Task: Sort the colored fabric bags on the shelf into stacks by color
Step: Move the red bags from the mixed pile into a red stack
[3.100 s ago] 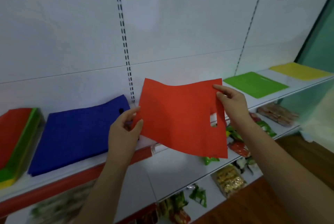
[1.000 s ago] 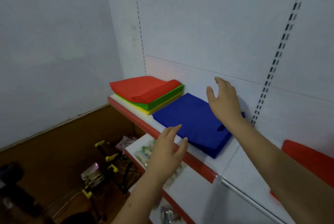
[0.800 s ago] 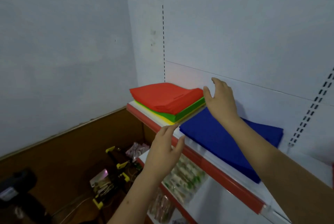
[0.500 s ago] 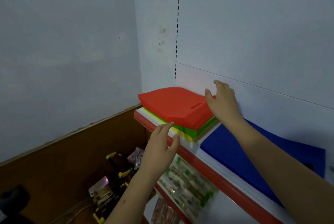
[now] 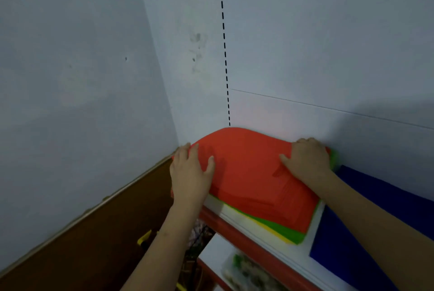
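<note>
Two hands bracket the mixed pile at the far left end of the shelf [image 5: 265, 228], hard up in the corner of the wall. The left hand [image 5: 189, 174] lies on the left edge of the red bags [image 5: 249, 168], its fingers spread and reaching over the top while the thumb points inward across the fabric. The right hand [image 5: 306, 160] rests on the back right corner of the same layer, fingers bent down over the far edge near the wall; whether they actually pinch the cloth there cannot be told.

Red sits uppermost, domed in the middle. Under it a green layer [image 5: 285, 232] shows, and below that a thin yellow edge [image 5: 270, 229], both peeking out at the front right. Just beside the pile to the right, lying flat on its own, is the blue stack [image 5: 366, 206], partly crossed by the right forearm.

The pile's long side runs left to right, so the hands sit at its two short ends, with neither clearly closer. Most likely the next step is lifting a red bag off the green, which would want both ends raised together so the limp cloth does not drag the lower colours along
</note>
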`<action>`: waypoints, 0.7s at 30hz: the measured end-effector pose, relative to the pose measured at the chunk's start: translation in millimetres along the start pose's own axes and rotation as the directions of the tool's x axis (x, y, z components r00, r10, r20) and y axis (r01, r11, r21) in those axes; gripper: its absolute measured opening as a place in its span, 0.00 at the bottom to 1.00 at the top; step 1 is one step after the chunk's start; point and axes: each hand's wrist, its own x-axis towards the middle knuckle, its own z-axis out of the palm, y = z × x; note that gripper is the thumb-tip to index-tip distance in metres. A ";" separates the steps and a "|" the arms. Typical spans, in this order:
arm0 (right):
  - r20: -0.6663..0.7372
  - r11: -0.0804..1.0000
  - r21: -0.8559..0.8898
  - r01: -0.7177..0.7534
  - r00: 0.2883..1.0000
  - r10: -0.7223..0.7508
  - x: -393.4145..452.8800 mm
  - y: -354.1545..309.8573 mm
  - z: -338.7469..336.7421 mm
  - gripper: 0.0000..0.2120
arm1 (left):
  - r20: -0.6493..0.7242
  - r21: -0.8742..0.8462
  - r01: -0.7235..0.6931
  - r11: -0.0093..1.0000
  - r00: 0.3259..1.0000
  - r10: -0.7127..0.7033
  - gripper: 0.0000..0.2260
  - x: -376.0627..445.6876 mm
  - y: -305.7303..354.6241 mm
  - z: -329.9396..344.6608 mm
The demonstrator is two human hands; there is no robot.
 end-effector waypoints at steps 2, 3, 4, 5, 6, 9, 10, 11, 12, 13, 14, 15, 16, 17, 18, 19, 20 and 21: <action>-0.039 1.000 0.012 -0.018 0.999 0.019 -4.1 -0.9 6.0 0.24 | 0.127 0.070 0.040 0.997 0.991 -0.049 0.28 16.1 -12.2 10.2; -0.053 0.999 0.019 -0.028 0.998 0.029 -3.8 -1.3 7.9 0.23 | 0.178 0.095 0.035 0.995 0.983 -0.051 0.29 20.1 -17.8 18.0; -0.051 0.999 0.027 -0.039 0.998 0.041 -3.2 -1.5 8.6 0.21 | 0.218 0.106 0.023 0.994 0.975 -0.046 0.28 20.6 -21.6 25.1; -0.041 0.998 0.032 -0.052 0.998 0.054 -2.8 -1.1 9.1 0.21 | 0.244 0.090 0.019 0.996 0.969 -0.041 0.26 18.4 -24.8 31.5; -0.034 0.997 0.036 -0.066 0.997 0.067 -2.6 -1.4 8.9 0.20 | 0.249 0.054 0.022 0.998 0.968 -0.035 0.25 16.2 -27.6 36.3; -0.045 0.993 0.026 -0.116 0.992 0.117 -4.4 -4.5 3.9 0.18 | 0.219 -0.024 0.012 1.000 0.976 -0.007 0.23 17.9 -35.5 42.0; -0.044 0.991 0.008 -0.135 0.990 0.135 -5.5 -6.5 0.4 0.17 | 0.207 -0.022 -0.006 1.000 0.978 0.010 0.22 21.4 -37.7 42.5; -0.037 0.989 -0.005 -0.146 0.989 0.146 -5.4 -8.1 -1.6 0.17 | 0.189 -0.021 -0.029 0.999 0.981 0.033 0.21 24.9 -39.5 43.2; -0.031 0.988 -0.012 -0.154 0.988 0.154 -5.1 -9.7 -3.8 0.16 | 0.170 -0.027 -0.056 0.998 0.984 0.060 0.19 27.1 -40.8 43.8; -0.019 0.986 -0.014 -0.167 0.986 0.167 -4.6 -11.2 -5.2 0.16 | 0.152 -0.043 -0.080 0.996 0.985 0.086 0.17 27.9 -41.3 44.3; -0.009 0.983 -0.014 -0.182 0.983 0.181 -4.4 -12.3 -6.0 0.15 | 0.137 -0.059 -0.103 0.993 0.984 0.110 0.15 27.1 -41.6 45.2; 0.000 0.981 -0.010 -0.192 0.981 0.192 -4.8 -12.8 -6.5 0.15 | 0.127 -0.073 -0.124 0.990 0.983 0.133 0.14 25.3 -42.4 46.6; 0.014 0.980 -0.003 -0.199 0.980 0.199 -6.4 -13.5 -6.8 0.15 | 0.125 -0.088 -0.147 0.985 0.980 0.158 0.12 23.1 -43.3 47.7; 0.022 0.979 0.011 -0.202 0.979 0.201 -8.7 -13.9 -7.3 0.17 | 0.121 -0.104 -0.169 0.980 0.976 0.182 0.11 20.7 -44.5 48.6; 0.020 0.980 0.028 -0.198 0.980 0.198 -11.4 -13.7 -7.7 0.20 | 0.110 -0.122 -0.188 0.975 0.973 0.202 0.11 18.9 -45.5 49.4; 0.010 0.980 0.045 -0.192 0.981 0.192 -13.5 -12.6 -7.4 0.23 | 0.089 -0.135 -0.204 0.970 0.972 0.217 0.11 17.5 -46.5 50.0; 0.002 0.980 0.059 -0.190 0.982 0.190 -15.4 -11.3 -7.9 0.26 | 0.067 -0.142 -0.218 0.966 0.971 0.229 0.11 16.7 -47.3 50.5; 0.003 0.978 0.067 -0.198 0.980 0.199 -16.6 -8.8 -7.0 0.28 | 0.049 -0.149 -0.230 0.962 0.970 0.240 0.11 15.8 -47.6 51.2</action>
